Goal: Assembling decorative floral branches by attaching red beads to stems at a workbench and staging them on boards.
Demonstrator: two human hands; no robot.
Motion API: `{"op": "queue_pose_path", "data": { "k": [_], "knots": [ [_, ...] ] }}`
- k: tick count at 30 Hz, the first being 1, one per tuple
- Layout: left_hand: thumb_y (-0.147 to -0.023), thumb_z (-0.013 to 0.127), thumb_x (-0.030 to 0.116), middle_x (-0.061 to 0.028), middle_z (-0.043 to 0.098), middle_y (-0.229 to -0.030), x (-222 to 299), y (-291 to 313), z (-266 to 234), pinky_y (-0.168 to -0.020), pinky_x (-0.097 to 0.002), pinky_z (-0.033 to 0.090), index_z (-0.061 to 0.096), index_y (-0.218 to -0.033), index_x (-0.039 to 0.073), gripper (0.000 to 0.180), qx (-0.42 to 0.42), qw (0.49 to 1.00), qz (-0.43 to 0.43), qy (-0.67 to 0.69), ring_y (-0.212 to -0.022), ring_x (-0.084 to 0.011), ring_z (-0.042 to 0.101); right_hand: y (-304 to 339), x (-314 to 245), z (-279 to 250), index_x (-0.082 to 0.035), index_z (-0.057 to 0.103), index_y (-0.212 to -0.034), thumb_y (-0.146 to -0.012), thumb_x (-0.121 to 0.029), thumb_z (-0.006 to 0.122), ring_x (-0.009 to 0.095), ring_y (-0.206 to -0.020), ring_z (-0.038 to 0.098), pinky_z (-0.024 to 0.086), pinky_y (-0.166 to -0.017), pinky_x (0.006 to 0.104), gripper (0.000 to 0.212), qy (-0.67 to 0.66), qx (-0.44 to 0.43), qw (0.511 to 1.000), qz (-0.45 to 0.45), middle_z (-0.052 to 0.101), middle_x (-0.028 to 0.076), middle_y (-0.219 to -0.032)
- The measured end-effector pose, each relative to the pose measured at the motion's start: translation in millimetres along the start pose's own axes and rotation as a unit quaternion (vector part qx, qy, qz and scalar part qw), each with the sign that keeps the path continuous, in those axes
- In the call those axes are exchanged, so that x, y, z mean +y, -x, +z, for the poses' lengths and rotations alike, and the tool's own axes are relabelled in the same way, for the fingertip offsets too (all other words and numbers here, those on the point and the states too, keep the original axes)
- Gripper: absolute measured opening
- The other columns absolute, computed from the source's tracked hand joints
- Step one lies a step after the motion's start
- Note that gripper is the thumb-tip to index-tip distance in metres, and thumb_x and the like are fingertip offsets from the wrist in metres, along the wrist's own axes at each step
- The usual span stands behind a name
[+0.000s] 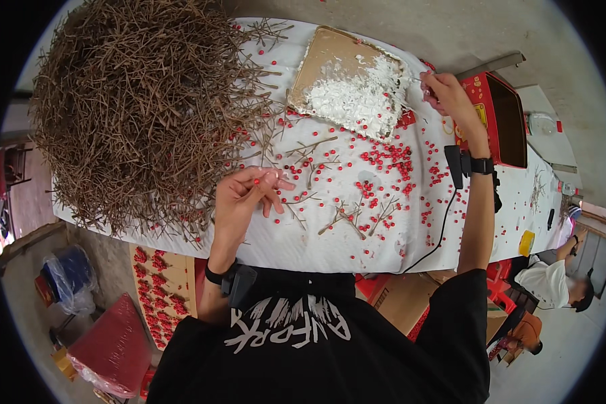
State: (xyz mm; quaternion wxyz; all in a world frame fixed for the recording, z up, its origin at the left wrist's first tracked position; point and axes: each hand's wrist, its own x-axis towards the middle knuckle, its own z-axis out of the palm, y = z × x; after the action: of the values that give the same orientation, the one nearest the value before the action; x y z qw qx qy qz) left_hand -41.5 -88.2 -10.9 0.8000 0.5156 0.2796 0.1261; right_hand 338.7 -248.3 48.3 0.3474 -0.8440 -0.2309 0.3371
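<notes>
Between the thumb and finger of my left hand (pixel 246 192) is a small red bead (pixel 256 181). This hand is over the white table cover (pixel 286 249), beside a large heap of brown twigs (pixel 141 114). My right hand (pixel 446 97) is stretched to the far right, its fingers closed by the edge of a brown board (pixel 330 54). What they hold is too small to make out. Thick white paste (pixel 357 94) coats much of the board. Loose red beads (pixel 397 161) and a few branched twigs (pixel 347 217) are scattered between my hands.
Right of my right hand stands an open red box (pixel 505 121), with a grey metal strip (pixel 489 65) by it. A black cable (pixel 444 232) hangs from my right wrist device. Bead-covered twigs lie on a cardboard sheet (pixel 190 276) below the table. Two people (pixel 552 283) are at the right.
</notes>
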Motion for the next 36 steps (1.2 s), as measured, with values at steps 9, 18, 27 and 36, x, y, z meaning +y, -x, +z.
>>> {"op": "queue_pose_path", "data": {
  "k": [9, 18, 27, 36],
  "knots": [
    [-0.094, 0.06, 0.014, -0.0172, 0.071, -0.086, 1, 0, -2, -0.043, -0.0214, 0.04, 0.066, -0.099, -0.005, 0.021, -0.001, 1.0, -0.026, 0.002, -0.053, -0.0138, 0.063, -20, 28, -7, -0.01, 0.048, -0.07, -0.094, -0.037, 0.057, 0.002, -0.046, 0.028, 0.019, -0.042, 0.023, 0.037, -0.03, -0.004, 0.999, 0.035, 0.038, -0.008, -0.057],
    [-0.092, 0.063, 0.01, -0.0183, 0.071, -0.082, 7, 0, 7, -0.041, -0.022, 0.038, 0.066, -0.09, -0.006, 0.017, 0.02, 0.999, -0.027, 0.002, -0.049, -0.013, 0.059, 17, 13, -46, -0.003, 0.055, -0.074, -0.096, -0.033, 0.054, 0.002, -0.047, 0.035, 0.025, -0.044, 0.0206, 0.037, 0.158, 0.168, 0.972, -0.038, 0.044, -0.006, -0.06],
    [-0.087, 0.067, 0.006, -0.0173, 0.071, -0.084, -2, 6, 7, -0.043, -0.0215, 0.04, 0.067, -0.093, -0.005, 0.013, -0.008, 0.997, 0.048, -0.063, -0.054, -0.0133, 0.062, 191, -18, 38, -0.003, 0.049, -0.07, -0.103, -0.026, 0.046, 0.005, -0.047, 0.035, 0.023, -0.044, 0.0208, 0.04, -0.133, 0.251, 0.932, -0.225, 0.046, 0.001, -0.061],
    [-0.095, 0.055, 0.005, -0.0132, 0.071, -0.095, 14, 29, 60, -0.046, -0.0193, 0.042, 0.065, -0.111, -0.002, 0.02, -0.102, 0.984, 0.146, -0.021, -0.071, -0.0131, 0.065, 275, -15, 130, 0.0, 0.045, -0.068, -0.103, -0.019, 0.042, 0.007, -0.047, 0.035, 0.024, -0.043, 0.0218, 0.04, -0.245, 0.292, 0.869, -0.314, 0.044, 0.004, -0.063]
  ]
}}
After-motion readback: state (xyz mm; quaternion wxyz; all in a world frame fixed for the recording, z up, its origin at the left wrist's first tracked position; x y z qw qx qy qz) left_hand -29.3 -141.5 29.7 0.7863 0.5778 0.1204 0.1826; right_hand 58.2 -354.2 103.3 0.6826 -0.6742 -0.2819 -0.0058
